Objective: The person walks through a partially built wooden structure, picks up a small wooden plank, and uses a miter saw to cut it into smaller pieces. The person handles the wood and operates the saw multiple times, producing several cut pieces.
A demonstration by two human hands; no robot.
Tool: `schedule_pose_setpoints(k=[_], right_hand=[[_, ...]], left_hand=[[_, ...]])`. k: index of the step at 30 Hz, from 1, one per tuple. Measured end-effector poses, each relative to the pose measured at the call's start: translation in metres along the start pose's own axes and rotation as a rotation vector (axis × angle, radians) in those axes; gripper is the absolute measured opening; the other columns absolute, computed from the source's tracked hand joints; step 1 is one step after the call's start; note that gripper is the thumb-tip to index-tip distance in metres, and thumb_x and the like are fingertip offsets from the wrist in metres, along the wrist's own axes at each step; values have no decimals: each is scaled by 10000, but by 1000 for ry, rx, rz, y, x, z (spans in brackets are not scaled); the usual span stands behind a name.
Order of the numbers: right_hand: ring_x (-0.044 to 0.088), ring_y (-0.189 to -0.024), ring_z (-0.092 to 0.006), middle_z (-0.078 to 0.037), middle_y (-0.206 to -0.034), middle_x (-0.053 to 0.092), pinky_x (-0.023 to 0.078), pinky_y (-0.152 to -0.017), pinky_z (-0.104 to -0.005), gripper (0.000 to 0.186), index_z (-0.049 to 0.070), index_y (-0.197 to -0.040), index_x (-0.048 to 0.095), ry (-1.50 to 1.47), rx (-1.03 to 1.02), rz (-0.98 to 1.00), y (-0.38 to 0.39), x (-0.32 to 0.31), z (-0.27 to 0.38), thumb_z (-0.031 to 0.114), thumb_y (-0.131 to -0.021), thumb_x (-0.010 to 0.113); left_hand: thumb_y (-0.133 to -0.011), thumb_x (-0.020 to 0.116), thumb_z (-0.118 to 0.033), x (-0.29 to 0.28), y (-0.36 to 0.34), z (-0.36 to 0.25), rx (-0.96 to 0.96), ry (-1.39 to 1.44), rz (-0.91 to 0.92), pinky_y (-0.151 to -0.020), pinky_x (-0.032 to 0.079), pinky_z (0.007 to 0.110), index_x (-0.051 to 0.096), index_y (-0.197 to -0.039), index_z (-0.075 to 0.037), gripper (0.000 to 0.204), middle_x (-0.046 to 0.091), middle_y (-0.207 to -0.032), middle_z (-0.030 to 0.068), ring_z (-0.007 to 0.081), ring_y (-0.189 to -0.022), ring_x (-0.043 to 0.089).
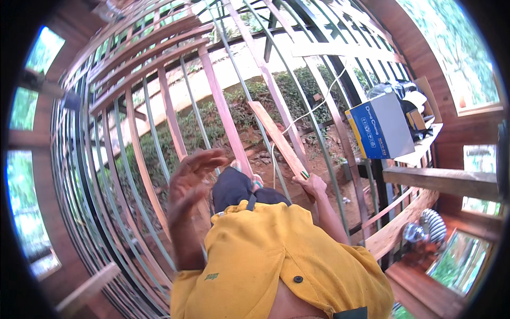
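My right hand [313, 186] grips the near end of a narrow reddish wooden board [279, 139], which slants away from me to the upper left across the open joists. A small thin green item, too small to name, shows by the fingers of that hand. Raised in front of me on the left, my left hand [192, 178] has its fingers curved and apart from the thumb, with nothing visible between them. It is slightly blurred. Below it run wooden joists [219, 101] and thin greenish metal bars [192, 98]; my feet rest on a joist.
Earth and plants [319, 154] show far below through the gaps. A white cord [319, 103] crosses the bars. At the right stands a blue-and-white cardboard box [383, 127] with things in it. Several planks [143, 50] lie at the upper left. A corrugated hose [435, 226] is at the lower right.
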State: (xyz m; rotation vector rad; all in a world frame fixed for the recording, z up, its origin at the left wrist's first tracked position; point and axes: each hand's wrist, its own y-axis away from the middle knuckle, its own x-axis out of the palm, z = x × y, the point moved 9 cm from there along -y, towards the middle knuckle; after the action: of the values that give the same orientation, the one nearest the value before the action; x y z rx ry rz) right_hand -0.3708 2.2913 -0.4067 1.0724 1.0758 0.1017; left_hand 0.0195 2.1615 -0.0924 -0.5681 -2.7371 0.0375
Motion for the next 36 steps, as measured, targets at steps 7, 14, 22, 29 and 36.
schedule_pose_setpoints(k=[7, 14, 22, 29, 36], right_hand=[[640, -1232, -380, -252, -1291, 670, 509, -1004, -481, 1041, -22, -1281, 671, -254, 234, 76, -55, 29, 26, 854, -721, 623], [579, -1316, -386, -272, -1384, 606, 463, -1068, -482, 1144, -69, -1326, 628, -455, 571, 121, -71, 20, 29, 879, -686, 614], [557, -1339, -395, -293, -1380, 598, 441, -1091, -487, 1131, -106, -1301, 623, -689, 535, 91, -163, 13, 48, 856, -706, 614], [593, -1298, -383, -276, -1323, 641, 466, -1071, -477, 1066, -91, -1245, 662, -513, 406, 118, -316, -130, 106, 844, -735, 605], [710, -1106, -338, -215, -1218, 713, 567, -902, -466, 953, 28, -1182, 738, 73, 250, 74, -477, -408, 192, 844, -700, 633]], left_hand=[[-937, 705, -338, -292, 133, 349, -972, -410, -622, -973, 471, 411, 538, -1391, -13, 583, 605, -1300, 141, 271, -1158, 585], [-972, 679, -283, -375, 58, 412, -1351, -245, -358, -750, 514, 335, 573, -1335, -42, 448, 634, -1111, 76, 204, -913, 617], [-1015, 623, -266, -424, -302, 413, -853, -271, -419, -664, 556, 345, 577, -1238, -55, 310, 659, -1033, 50, 173, -802, 649], [-1042, 573, -227, -372, -549, 378, -622, 159, -456, -836, 570, 387, 474, -1394, -26, 417, 619, -1215, 129, 232, -1013, 653], [-1016, 508, -183, -414, -515, 448, -818, 35, -807, -527, 476, 322, 509, -826, -149, 193, 567, -752, 4, 160, -622, 574]])
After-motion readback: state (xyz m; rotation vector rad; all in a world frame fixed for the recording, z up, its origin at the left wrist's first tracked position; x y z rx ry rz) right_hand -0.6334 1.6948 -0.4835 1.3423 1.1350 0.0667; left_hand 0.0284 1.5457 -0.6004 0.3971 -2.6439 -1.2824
